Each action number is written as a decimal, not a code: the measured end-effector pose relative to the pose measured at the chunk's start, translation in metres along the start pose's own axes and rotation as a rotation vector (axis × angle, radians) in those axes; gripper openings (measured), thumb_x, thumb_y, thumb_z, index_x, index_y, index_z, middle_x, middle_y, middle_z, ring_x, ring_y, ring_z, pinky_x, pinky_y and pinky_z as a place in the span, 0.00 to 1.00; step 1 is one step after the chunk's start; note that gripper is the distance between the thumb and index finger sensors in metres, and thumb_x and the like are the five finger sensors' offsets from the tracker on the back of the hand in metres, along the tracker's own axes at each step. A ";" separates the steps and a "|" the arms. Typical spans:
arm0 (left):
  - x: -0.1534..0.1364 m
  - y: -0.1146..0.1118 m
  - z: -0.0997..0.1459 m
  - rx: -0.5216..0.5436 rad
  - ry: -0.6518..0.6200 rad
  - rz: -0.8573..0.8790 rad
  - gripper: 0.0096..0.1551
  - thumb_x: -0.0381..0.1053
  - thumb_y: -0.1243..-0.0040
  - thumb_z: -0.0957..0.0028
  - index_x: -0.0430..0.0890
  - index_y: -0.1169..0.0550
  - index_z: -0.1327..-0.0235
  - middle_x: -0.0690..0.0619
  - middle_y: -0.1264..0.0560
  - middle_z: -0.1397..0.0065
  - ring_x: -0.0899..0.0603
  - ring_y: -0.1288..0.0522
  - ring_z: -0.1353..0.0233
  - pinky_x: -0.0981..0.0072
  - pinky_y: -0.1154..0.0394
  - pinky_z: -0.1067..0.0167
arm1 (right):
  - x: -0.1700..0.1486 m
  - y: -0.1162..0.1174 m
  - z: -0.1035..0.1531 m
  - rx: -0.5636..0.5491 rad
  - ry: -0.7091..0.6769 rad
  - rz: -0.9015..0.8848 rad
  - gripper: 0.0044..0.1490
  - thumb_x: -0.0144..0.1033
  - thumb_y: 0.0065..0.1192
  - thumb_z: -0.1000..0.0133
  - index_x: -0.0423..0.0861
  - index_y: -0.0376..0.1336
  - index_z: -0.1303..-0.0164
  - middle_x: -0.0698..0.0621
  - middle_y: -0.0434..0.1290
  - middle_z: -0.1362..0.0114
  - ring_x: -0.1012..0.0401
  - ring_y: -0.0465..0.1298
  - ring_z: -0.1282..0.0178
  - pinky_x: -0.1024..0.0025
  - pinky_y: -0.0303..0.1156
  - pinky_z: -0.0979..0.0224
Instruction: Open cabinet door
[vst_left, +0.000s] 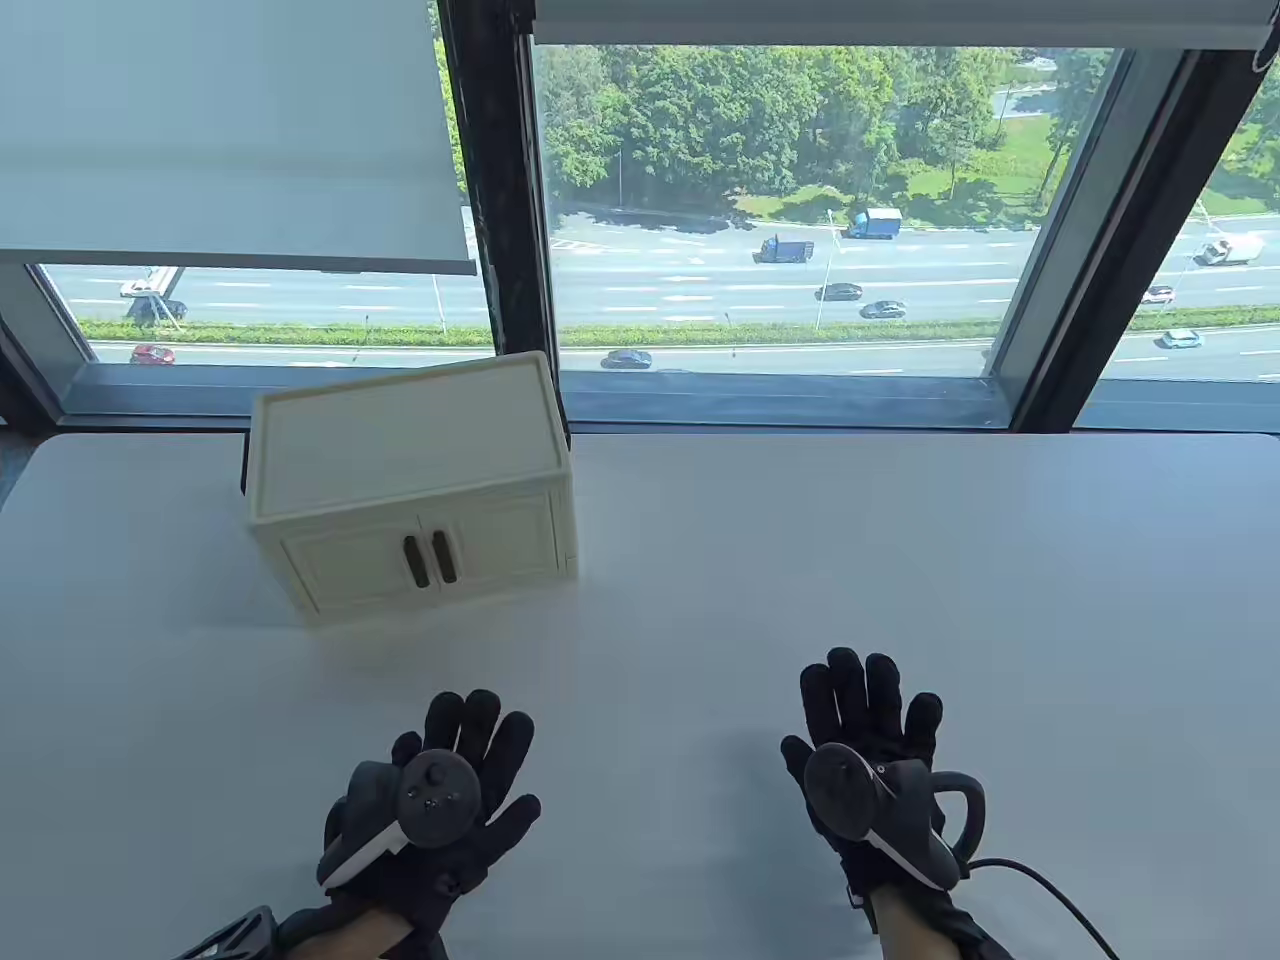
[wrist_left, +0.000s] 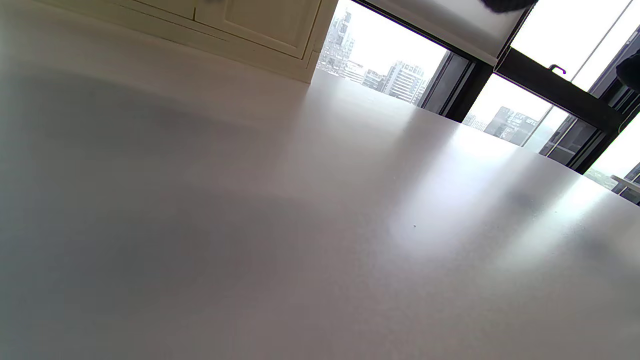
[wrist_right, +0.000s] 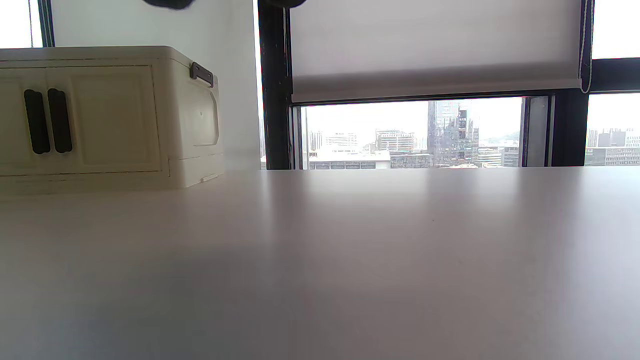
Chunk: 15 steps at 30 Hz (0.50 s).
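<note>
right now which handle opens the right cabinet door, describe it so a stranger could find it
On the white table, find the cream cabinet at the far left by the window. Two dark vertical handles sit side by side at its front centre. Yours is the right handle, on the right door, nearer the cabinet's right edge.

Cream cabinet (vst_left: 410, 480), dark handles (vst_left: 430, 560), white table (vst_left: 800, 560), black-gloved hands (vst_left: 430, 800).

Table view set high, looking down toward window. Wrist views set low near table (wrist_right: 400, 260), facing window; left tilted. Cabinet (vst_left: 415, 480) shared by all.
</note>
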<state>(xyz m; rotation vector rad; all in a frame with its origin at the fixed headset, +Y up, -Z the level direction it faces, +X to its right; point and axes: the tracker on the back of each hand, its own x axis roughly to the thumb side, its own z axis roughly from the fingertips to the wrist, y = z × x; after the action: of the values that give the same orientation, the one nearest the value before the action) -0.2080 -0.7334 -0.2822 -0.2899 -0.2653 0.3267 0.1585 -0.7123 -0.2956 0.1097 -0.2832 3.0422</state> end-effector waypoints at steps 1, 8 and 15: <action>0.000 0.000 0.000 -0.001 0.001 0.001 0.42 0.73 0.64 0.42 0.67 0.66 0.24 0.69 0.81 0.23 0.52 0.85 0.21 0.42 0.75 0.25 | 0.000 0.000 0.000 0.000 -0.001 0.000 0.44 0.58 0.37 0.41 0.54 0.36 0.17 0.49 0.33 0.14 0.50 0.26 0.20 0.39 0.35 0.28; -0.001 0.000 0.000 0.000 0.003 0.007 0.42 0.73 0.64 0.42 0.67 0.65 0.24 0.69 0.81 0.23 0.52 0.85 0.21 0.42 0.75 0.25 | -0.001 0.000 0.000 -0.002 0.000 -0.010 0.44 0.58 0.37 0.41 0.54 0.37 0.17 0.49 0.34 0.14 0.50 0.26 0.20 0.38 0.35 0.28; 0.000 0.000 -0.001 -0.009 0.002 0.006 0.42 0.73 0.64 0.42 0.67 0.65 0.24 0.69 0.81 0.23 0.52 0.85 0.21 0.42 0.75 0.25 | -0.001 0.000 0.000 -0.007 -0.004 -0.023 0.44 0.58 0.37 0.41 0.54 0.37 0.17 0.49 0.34 0.14 0.49 0.27 0.20 0.38 0.36 0.27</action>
<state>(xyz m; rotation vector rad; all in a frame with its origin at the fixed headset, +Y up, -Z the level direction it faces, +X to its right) -0.2080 -0.7338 -0.2833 -0.2999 -0.2645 0.3310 0.1592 -0.7121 -0.2961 0.1182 -0.2907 3.0180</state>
